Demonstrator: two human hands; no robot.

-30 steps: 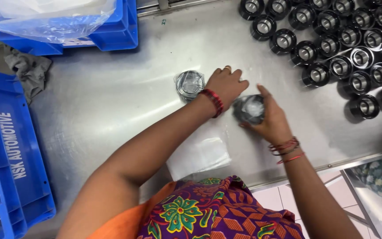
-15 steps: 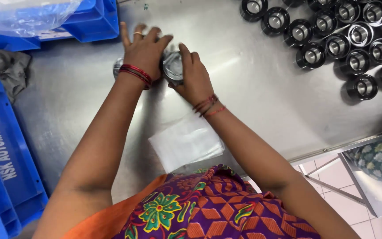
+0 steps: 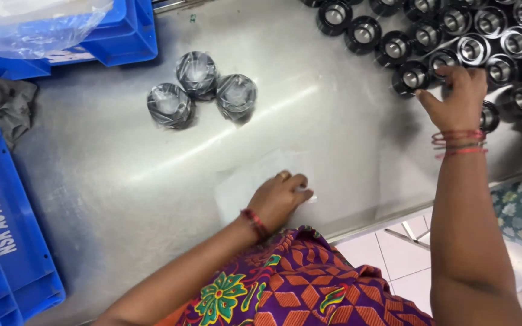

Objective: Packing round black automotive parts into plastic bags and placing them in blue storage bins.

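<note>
Three dark metal ring parts wrapped in clear plastic, among them one (image 3: 170,105) on the left and one (image 3: 237,95) on the right, stand together on the steel table (image 3: 122,181). My left hand (image 3: 278,198) lies near the table's front edge, fingers curled and pinching a flat clear plastic bag (image 3: 243,184). My right hand (image 3: 456,95) is stretched out to the far right, its fingers laid over one bare metal ring part (image 3: 439,60) in the rows of several unwrapped parts (image 3: 502,42). The thumb stands apart; the grip is hidden.
A blue crate (image 3: 1,241) stands at the left edge, another blue crate (image 3: 116,30) with a plastic liner at the back left. A grey rag (image 3: 4,102) lies between them. The table's front edge runs past my patterned clothing (image 3: 297,284).
Both hands have left the wrapped part beside the other two. My left hand came back to the plastic bags, and my right hand swung out to the unwrapped parts.
</note>
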